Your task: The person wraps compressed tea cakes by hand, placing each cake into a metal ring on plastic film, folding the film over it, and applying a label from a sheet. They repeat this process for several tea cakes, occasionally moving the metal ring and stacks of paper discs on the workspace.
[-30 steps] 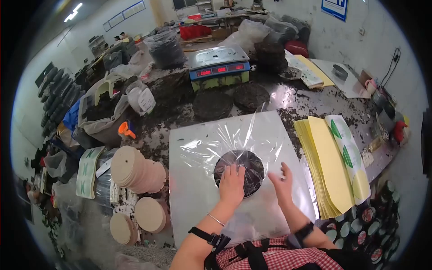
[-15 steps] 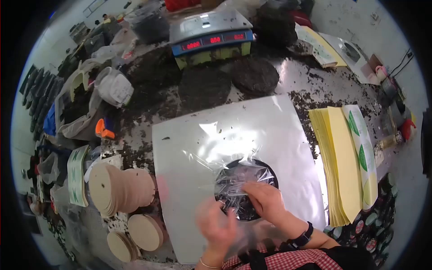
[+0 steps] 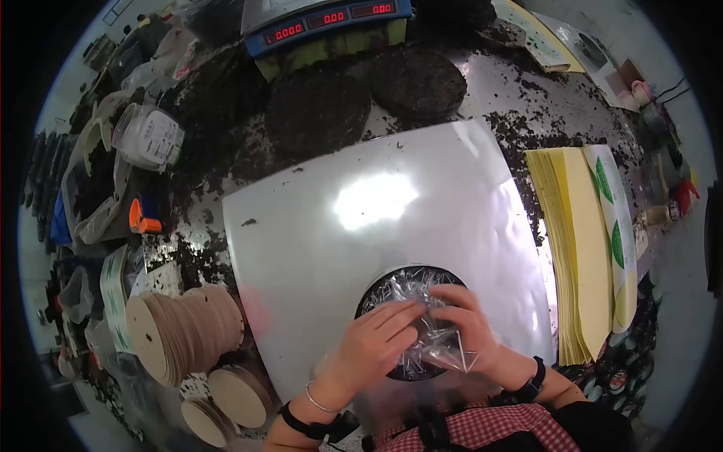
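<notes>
Clear plastic film [image 3: 444, 348] lies crumpled over a round dark disc in a black ring [image 3: 374, 292], near the front of a shiny silver sheet [image 3: 316, 248]. My left hand [image 3: 380, 343] is on the film from the left, its fingers bent together and gripping it near the disc's middle. From the right, my right hand [image 3: 468, 324] has its fingers curled around bunched film. The two hands nearly meet over the disc, and they hide part of it.
A scale [image 3: 327, 30] stands at the back, with dark round cakes [image 3: 418, 81] before it. Stacked beige discs [image 3: 184, 331] lie at the left, near an orange tool [image 3: 144, 217]. Yellow paper [image 3: 576, 256] lies at the right. Dark crumbs are scattered around.
My left hand has come in over the disc and closed on the film. My right hand has shifted slightly right. The film is gathered toward the middle, and the view has tilted down.
</notes>
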The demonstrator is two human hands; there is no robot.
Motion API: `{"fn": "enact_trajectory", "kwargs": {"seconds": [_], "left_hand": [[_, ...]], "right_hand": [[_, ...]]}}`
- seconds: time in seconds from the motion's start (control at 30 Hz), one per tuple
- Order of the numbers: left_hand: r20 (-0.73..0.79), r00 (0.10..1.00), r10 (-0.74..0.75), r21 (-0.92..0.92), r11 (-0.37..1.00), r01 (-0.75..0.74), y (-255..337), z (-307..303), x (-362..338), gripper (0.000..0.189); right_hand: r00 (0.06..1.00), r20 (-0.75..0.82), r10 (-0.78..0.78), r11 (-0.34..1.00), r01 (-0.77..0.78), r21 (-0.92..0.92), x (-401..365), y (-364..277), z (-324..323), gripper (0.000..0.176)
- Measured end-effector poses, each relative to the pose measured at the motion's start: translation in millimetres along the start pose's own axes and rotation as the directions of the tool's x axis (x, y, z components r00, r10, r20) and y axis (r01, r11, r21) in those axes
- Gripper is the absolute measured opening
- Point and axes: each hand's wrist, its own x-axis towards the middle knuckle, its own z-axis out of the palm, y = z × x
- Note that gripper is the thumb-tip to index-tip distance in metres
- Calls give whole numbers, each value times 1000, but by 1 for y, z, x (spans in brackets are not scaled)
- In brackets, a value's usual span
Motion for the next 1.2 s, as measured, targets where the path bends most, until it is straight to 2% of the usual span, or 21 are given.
{"fn": "enact_trajectory", "kwargs": {"seconds": [0.03, 0.07, 0.13, 0.27, 0.4, 0.47, 0.53, 0.6, 0.67, 0.7, 0.73, 0.77, 0.83, 0.87, 0.9, 0.93, 0.97, 1.03, 1.13, 1.17, 1.2], "left_hand": [[75, 991, -115, 77, 991, 109, 2, 5, -3, 30], [69, 991, -115, 85, 990, 109, 4, 9, -1, 30], [76, 976, -203, 195, 963, 185, 9, 9, 4, 38], [65, 960, -272, 149, 954, 260, 40, -9, 2, 49], [32, 960, -278, 383, 891, 245, 37, 33, -7, 65], [-85, 950, -301, 441, 844, 306, 36, 45, -9, 64], [-110, 951, -290, 449, 839, 307, 34, 48, -9, 65], [-149, 940, -305, 397, 853, 340, 32, 49, -9, 66], [-114, 911, -396, 322, 853, 411, 34, 45, -7, 67], [-59, 878, -475, 306, 829, 469, 38, 41, -3, 67], [19, 919, -395, 416, 839, 352, 39, 39, -4, 67], [93, 943, -319, 516, 826, 228, 37, 36, -7, 67], [116, 949, -292, 535, 824, 188, 35, 35, -9, 66], [104, 956, -273, 509, 841, 185, 34, 35, -7, 66], [102, 952, -287, 511, 837, 197, 35, 36, -7, 66], [104, 946, -307, 517, 829, 213, 38, 36, -6, 67], [93, 947, -308, 501, 836, 223, 43, 34, -4, 67], [119, 932, -343, 506, 828, 241, 49, 32, 0, 67], [122, 926, -357, 525, 815, 245, 43, 36, -4, 68], [132, 916, -380, 524, 811, 261, 45, 35, -6, 68], [139, 915, -378, 518, 816, 259, 49, 32, -4, 68]], "right_hand": [[966, 258, 32, 994, -3, -113, 11, -6, -7, 65], [966, 258, 22, 994, 7, -111, 9, -6, -3, 65], [943, 306, 132, 869, 38, -493, 3, -4, 14, 63], [945, 324, 48, 701, 199, -685, -3, 0, 24, 61], [935, 350, 64, 660, 224, -717, -8, -4, 15, 59], [891, 446, 89, 891, 129, -435, -18, -12, -3, 54], [950, 311, 13, 913, 116, -392, -26, -2, 8, 43], [953, 256, 161, 820, 15, -572, -11, -7, 25, 31], [999, -20, -29, 800, 11, -600, -5, 14, 48, 28], [997, 52, 57, 808, -15, -590, 6, 10, 48, 28], [981, 129, 147, 817, -47, -575, 7, 14, 36, 28], [977, 88, 193, 786, -100, -610, -6, 5, 0, 28], [990, 83, 113, 965, -89, -247, -13, -27, -86, 26], [969, -247, -16, 878, -104, -467, -32, -2, -128, 26], [894, -438, -89, 717, -248, -652, -57, 38, -177, 33], [802, -579, -150, 619, -380, -687, -78, 58, -224, 37], [823, -533, -194, 357, -447, -820, -101, 84, -264, 37], [935, -354, -23, -24, -354, -935, -168, 162, -322, 37], [882, -436, -179, 103, -424, -900, -182, 201, -326, 28], [890, -427, -159, 114, -413, -904, -182, 200, -322, 28], [823, -547, -149, 232, -509, -829, -179, 187, -319, 21]]}}
